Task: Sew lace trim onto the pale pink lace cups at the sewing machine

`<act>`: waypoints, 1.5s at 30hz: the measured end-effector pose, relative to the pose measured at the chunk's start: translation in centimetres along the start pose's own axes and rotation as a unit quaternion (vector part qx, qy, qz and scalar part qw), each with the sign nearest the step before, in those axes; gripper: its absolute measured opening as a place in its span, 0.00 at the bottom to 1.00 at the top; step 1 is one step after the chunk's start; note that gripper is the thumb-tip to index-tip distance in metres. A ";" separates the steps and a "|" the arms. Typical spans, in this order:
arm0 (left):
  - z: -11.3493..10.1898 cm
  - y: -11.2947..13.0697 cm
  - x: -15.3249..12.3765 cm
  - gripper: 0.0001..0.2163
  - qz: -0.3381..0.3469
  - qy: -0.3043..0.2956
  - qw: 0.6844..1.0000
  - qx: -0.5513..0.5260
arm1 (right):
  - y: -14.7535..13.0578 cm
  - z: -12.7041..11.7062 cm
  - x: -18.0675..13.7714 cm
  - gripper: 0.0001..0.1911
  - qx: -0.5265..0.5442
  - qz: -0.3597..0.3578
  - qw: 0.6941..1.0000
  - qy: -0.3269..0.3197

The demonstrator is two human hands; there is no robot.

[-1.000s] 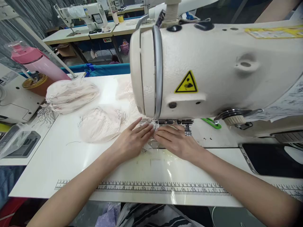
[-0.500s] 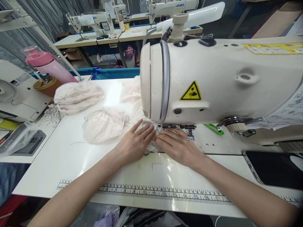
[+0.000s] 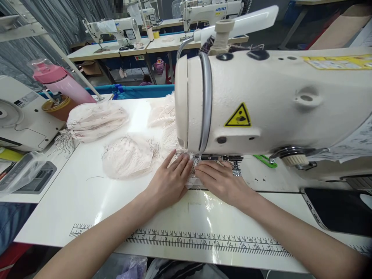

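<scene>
Pale lace fabric (image 3: 193, 175) lies under the needle area of a white sewing machine (image 3: 247, 97). My left hand (image 3: 172, 176) rests on its left part, fingers stretched out flat and thumb apart. From the right, my right hand (image 3: 221, 180) presses on the fabric with fingers laid forward beside the presser foot; its thumb is hidden. A narrow strip of lace shows between the two hands. More of the pale fabric (image 3: 173, 133) spreads behind the machine head, which hides part of it.
Left of my hands lie a loose lace piece (image 3: 128, 157) and a bundle of pale fabric (image 3: 97, 119). A pink bottle (image 3: 62, 81) stands at the back left. On the right are a green thread snipper (image 3: 266, 161) and a phone (image 3: 334, 209). A ruler scale (image 3: 203, 242) runs along the front edge.
My left hand has turned slightly, and its fingers point more straight ahead. The lace strip between my hands shows more clearly. The whole view has shifted a little.
</scene>
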State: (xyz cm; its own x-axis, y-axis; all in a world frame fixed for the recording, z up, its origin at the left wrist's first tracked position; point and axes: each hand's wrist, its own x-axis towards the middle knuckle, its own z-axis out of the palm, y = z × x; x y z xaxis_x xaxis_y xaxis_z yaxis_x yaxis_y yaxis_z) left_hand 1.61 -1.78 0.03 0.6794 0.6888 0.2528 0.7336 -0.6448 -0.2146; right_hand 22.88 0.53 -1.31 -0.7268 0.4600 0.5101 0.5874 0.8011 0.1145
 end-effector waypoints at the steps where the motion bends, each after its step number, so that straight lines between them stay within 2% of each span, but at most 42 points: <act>1: 0.0 0.1 0.0 0.22 -0.003 0.002 1.000 0.003 | 0.1 0.0 0.0 0.14 0.002 0.000 1.000 0.000; 11: 0.0 0.8 0.2 0.21 -0.026 0.032 0.999 0.013 | 0.7 -0.1 -0.4 0.11 -0.037 -0.008 0.999 0.017; 16: 0.0 0.9 0.2 0.20 -0.032 0.035 0.999 0.013 | 0.9 -0.3 -0.2 0.11 -0.083 -0.008 0.995 0.046; 22: 0.2 0.8 0.1 0.20 -0.035 0.035 0.999 0.007 | 1.5 0.1 -0.1 0.09 -0.079 -0.015 0.994 0.075; 27: 0.3 0.7 0.2 0.20 -0.040 0.031 0.999 -0.001 | 1.7 0.3 -0.2 0.08 -0.049 0.027 0.997 0.044; 32: 0.3 0.6 0.5 0.20 -0.047 0.025 0.999 0.002 | 2.0 1.1 -0.1 0.09 -0.035 0.036 0.997 0.054; 37: 0.5 0.4 0.6 0.19 -0.051 0.036 0.998 -0.002 | 1.6 0.0 0.3 0.08 -0.045 0.049 0.997 0.032; 41: 0.8 0.4 0.4 0.16 -0.004 0.068 0.998 -0.016 | 1.0 -0.8 0.3 0.10 -0.011 0.052 0.999 0.004; 45: 0.7 0.0 0.3 0.16 0.014 0.072 0.997 -0.030 | 0.9 -0.2 -0.2 0.13 -0.015 0.045 0.999 -0.006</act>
State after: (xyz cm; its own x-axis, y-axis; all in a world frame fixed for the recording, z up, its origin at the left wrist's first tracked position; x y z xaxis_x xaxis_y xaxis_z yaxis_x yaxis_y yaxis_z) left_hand 1.81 -1.35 -0.59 0.6874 0.6180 0.3815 0.7090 -0.6850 -0.1679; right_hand 23.59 1.08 -1.12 -0.6750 0.5339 0.5093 0.6604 0.7450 0.0943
